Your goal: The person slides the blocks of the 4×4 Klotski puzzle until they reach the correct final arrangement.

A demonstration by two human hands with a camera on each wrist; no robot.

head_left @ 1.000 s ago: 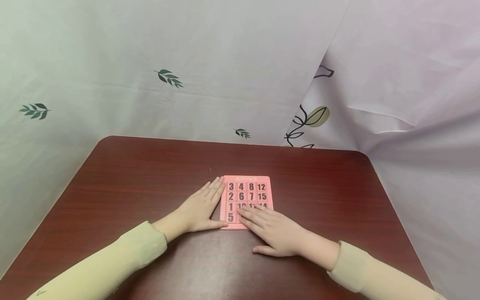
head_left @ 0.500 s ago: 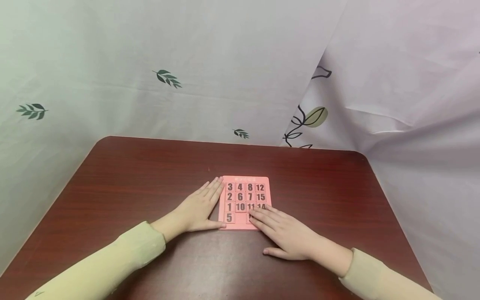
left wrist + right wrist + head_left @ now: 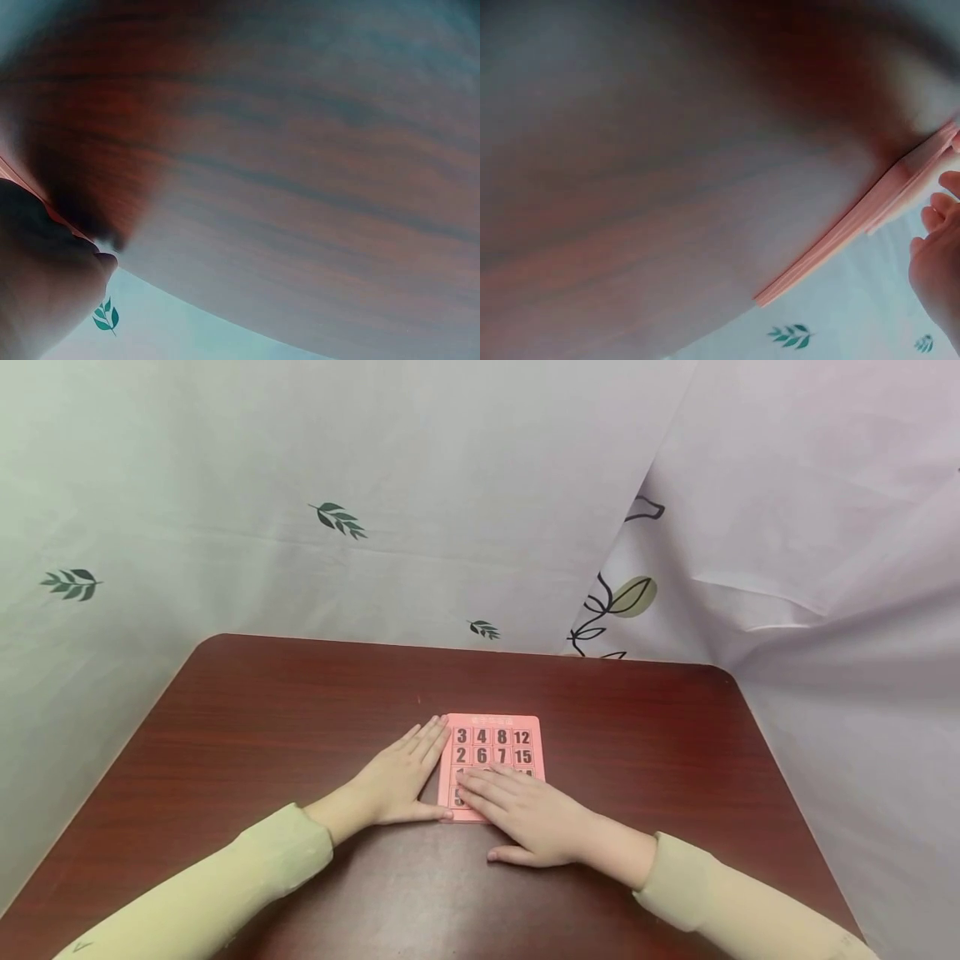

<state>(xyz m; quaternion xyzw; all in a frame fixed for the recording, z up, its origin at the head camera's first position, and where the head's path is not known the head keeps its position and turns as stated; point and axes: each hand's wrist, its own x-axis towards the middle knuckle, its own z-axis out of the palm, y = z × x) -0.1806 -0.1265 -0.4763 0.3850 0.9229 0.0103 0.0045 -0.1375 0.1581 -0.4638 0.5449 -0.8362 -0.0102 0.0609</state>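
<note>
A pink sliding number puzzle (image 3: 492,746) lies flat on the table in the head view, its upper two rows showing 3, 4, 8, 12 and 2, 6, 7, 15. Along its left edge rests my left hand (image 3: 397,781), fingers straight, with the thumb at the near left corner. My right hand (image 3: 532,817) lies over the lower rows, fingertips at the left column and thumb held apart below the board. Most of the lower tiles are hidden under that hand. The right wrist view catches the puzzle's side edge (image 3: 840,244) beside the right fingers (image 3: 939,210).
The dark red wooden table (image 3: 315,693) has rounded far corners. Behind and beside it hangs a pale cloth (image 3: 450,485) printed with leaves. Light green sleeves (image 3: 225,877) cover both forearms.
My right hand shifted right, baring a gap in the bottom row beside the 5, then slid back left over the lower tiles. The left hand stays in place.
</note>
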